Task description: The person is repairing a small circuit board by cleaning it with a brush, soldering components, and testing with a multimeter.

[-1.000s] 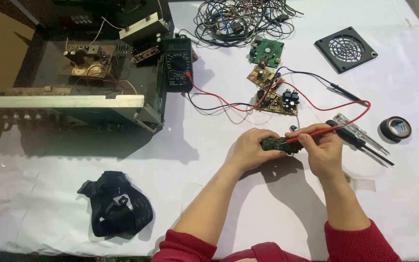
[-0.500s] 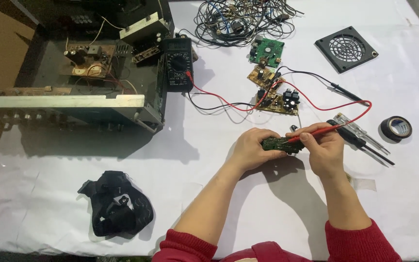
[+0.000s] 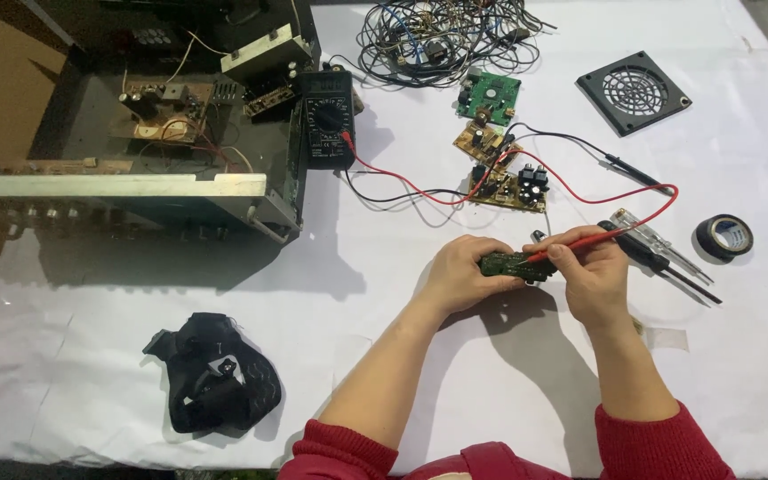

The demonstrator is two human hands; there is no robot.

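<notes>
Fingers of the left hand [image 3: 461, 271] wrap the near end of a small green circuit board [image 3: 506, 263], clamped on it and holding it just above the white table cover [image 3: 402, 373]. Right hand [image 3: 590, 274] pinches the red multimeter probe [image 3: 571, 245] between thumb and fingertips, tip down on the board. Red lead runs out in a loop, back to the multimeter [image 3: 328, 119] beside the opened amplifier chassis [image 3: 135, 151]. Black probe [image 3: 637, 172] lies idle, well apart. Just right of the hand, a clear-handled tester screwdriver [image 3: 660, 244]; farther right, a roll of black tape [image 3: 723, 236]. Beyond the hands lie three more circuit boards [image 3: 508, 182], a wire tangle [image 3: 437, 36] and a black fan grille [image 3: 633, 92]. Near left, a black pouch [image 3: 215, 384].
</notes>
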